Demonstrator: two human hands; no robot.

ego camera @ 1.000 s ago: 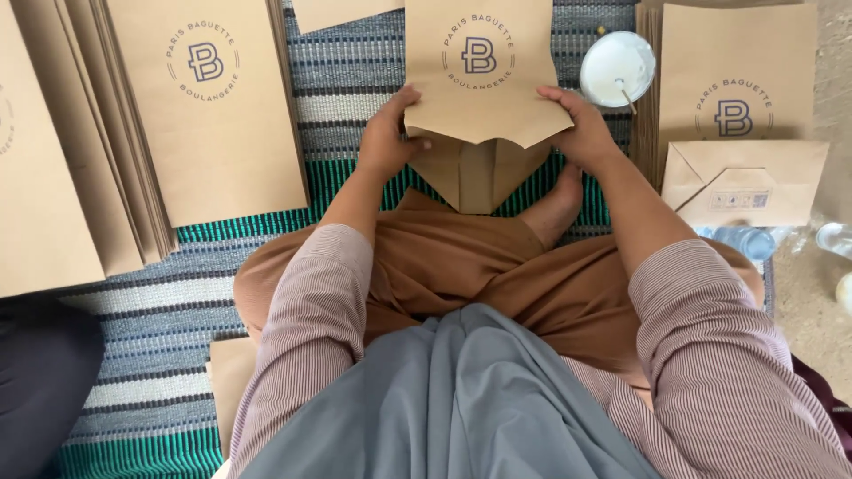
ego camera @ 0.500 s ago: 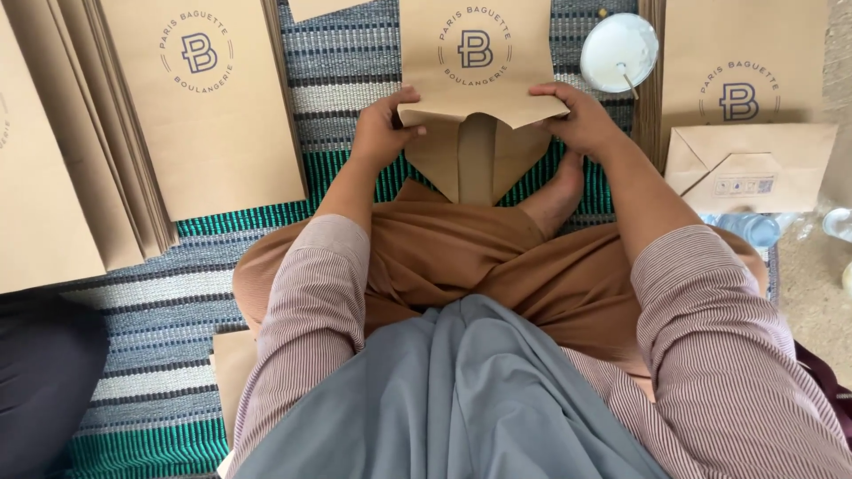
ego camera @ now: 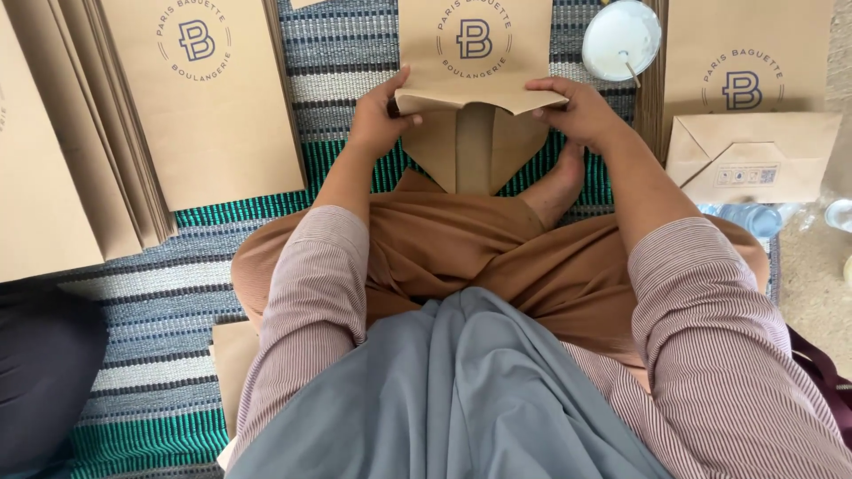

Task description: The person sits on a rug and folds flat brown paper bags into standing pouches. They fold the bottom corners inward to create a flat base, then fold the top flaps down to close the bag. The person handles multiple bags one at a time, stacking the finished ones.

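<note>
A flat brown paper bag [ego camera: 475,80] with a round printed logo lies on the striped mat in front of my crossed legs. Its bottom end is folded open into flaps near my lap. My left hand [ego camera: 377,115] grips the left edge of the folded flap. My right hand [ego camera: 577,111] presses on the right edge of the same flap. Both thumbs lie on top of the fold.
A stack of flat brown bags [ego camera: 209,98] lies at the left, with more [ego camera: 53,168] fanned beside it. Finished folded bags [ego camera: 754,115] sit at the right. A white lidded cup [ego camera: 621,40] stands at the top right. A striped woven mat [ego camera: 160,284] covers the floor.
The bag's top flap has been folded further away from me and flattened. Both hands moved up along the fold, and the view shifted slightly.
</note>
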